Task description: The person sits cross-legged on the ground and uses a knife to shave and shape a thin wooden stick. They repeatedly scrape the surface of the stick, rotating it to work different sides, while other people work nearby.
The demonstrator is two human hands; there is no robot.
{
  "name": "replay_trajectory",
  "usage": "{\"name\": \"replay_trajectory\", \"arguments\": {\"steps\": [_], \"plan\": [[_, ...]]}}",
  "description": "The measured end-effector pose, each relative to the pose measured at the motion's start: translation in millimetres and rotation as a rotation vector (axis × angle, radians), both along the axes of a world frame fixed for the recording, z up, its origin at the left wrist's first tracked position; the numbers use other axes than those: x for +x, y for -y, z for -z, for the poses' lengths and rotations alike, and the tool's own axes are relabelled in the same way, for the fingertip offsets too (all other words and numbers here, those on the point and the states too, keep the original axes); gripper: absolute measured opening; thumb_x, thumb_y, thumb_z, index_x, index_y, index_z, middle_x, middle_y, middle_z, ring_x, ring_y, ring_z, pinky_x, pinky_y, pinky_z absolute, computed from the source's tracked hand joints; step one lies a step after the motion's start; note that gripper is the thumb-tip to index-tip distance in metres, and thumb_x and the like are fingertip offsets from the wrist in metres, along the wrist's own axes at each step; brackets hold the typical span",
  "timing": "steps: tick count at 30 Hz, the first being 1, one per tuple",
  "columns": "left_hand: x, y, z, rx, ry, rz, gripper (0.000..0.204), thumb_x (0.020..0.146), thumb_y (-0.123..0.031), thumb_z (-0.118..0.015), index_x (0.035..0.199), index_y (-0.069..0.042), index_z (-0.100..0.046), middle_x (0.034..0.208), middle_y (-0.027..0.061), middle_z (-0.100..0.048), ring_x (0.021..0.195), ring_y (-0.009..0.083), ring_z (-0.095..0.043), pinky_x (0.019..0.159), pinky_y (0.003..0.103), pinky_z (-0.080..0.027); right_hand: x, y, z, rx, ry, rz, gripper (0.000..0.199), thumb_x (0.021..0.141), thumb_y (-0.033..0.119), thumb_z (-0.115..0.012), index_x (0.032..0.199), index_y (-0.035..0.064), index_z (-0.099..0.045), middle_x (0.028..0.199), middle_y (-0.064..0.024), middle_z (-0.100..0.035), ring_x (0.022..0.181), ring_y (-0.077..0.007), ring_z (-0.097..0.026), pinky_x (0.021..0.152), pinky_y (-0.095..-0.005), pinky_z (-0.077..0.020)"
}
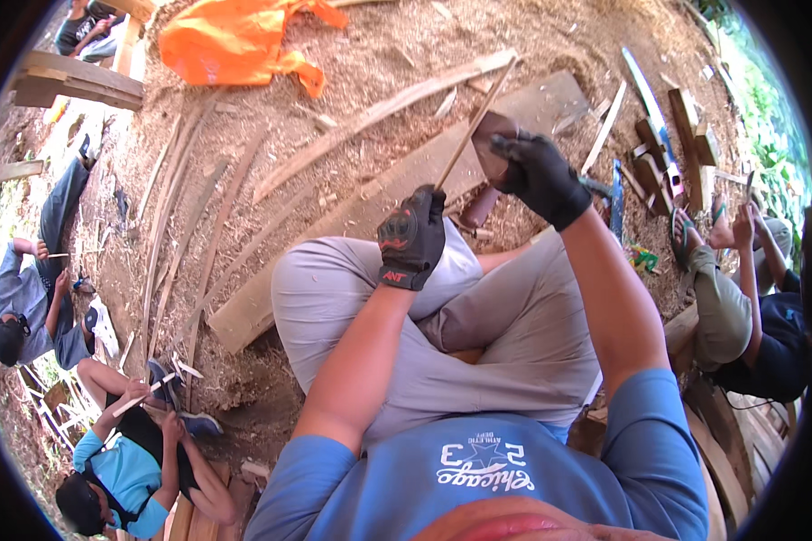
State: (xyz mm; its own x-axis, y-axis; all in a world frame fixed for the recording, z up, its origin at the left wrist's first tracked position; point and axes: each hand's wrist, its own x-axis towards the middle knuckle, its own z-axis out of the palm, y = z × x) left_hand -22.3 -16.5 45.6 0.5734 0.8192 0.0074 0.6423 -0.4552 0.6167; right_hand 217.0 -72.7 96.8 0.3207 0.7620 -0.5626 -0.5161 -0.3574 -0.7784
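Wood shavings point(388, 36) lie beneath a broad, diagonal plank point(546, 101). Of 2 gloved hands, the right hand point(543, 180) grips a flat brown piece point(490, 151); the left hand point(412, 236) encloses the near end of a thin stick point(465, 144) slanting outward beside that piece, contact unclear.

Shavings-strewn ground point(383, 41); sunlit greenery point(779, 126) at right.

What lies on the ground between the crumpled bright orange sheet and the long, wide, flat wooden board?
The head view shows a long, narrow, curved strip of pale wood among loose shavings.
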Motion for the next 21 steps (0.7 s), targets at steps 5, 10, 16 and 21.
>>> {"name": "replay_trajectory", "arguments": {"steps": [5, 10, 16, 21], "plan": [[-16.2, -0.1, -48.0, 0.091, 0.101, -0.019, 0.033, 0.106, -0.037, -0.060, 0.112, -0.008, -0.075, 0.092, 0.0183, -0.077, 0.082, 0.0394, -0.074, 0.071, 0.051, -0.056, -7.8, 57.6, -127.8, -0.249, 1.000, 0.093, 0.029, 0.102, 0.025, -0.062, 0.110, -0.0009, -0.071, 0.080, -0.0134, -0.070, 0.067, -0.0203, -0.068, 0.064, -0.0361, -0.0533], [-46.0, 33.8, -133.7, 0.219, 0.192, 0.076, 0.023, 0.102, -0.029, -0.068, 0.106, -0.009, -0.077, 0.086, 0.0149, -0.076, 0.075, 0.0370, -0.073, 0.068, 0.047, -0.056, -102.5, 86.7, -186.2, 0.031, 1.954, -0.384, 0.044, 0.093, 0.006, -0.061, 0.136, 0.0070, -0.067, 0.089, -0.0117, -0.073, 0.075, -0.0295, -0.070, 0.073, -0.0398, -0.0579], [-82.6, 87.3, -220.6, 0.465, 0.187, 0.107, 0.013, 0.097, -0.020, -0.072, 0.103, -0.009, -0.074, 0.075, 0.0111, -0.072, 0.061, 0.0306, -0.069, 0.055, 0.044, -0.052, -122.7, 107.8, -179.7, 0.286, 2.097, -0.218, 0.045, 0.083, 0.019, -0.074, 0.129, 0.0158, -0.072, 0.113, -0.0099, -0.075, 0.089, -0.0244, -0.072, 0.079, -0.0420, -0.0568], [-123.3, 114.2, -243.3, 0.585, 0.120, 0.143, 0.014, 0.100, -0.025, -0.069, 0.102, -0.011, -0.074, 0.072, 0.0091, -0.070, 0.058, 0.0263, -0.068, 0.051, 0.041, -0.050, -156.9, 118.8, -161.2, 0.467, 2.240, -0.155, 0.030, 0.086, 0.018, -0.072, 0.115, 0.0123, -0.076, 0.096, -0.0112, -0.076, 0.080, -0.0269, -0.073, 0.072, -0.0418, -0.0573]]}}
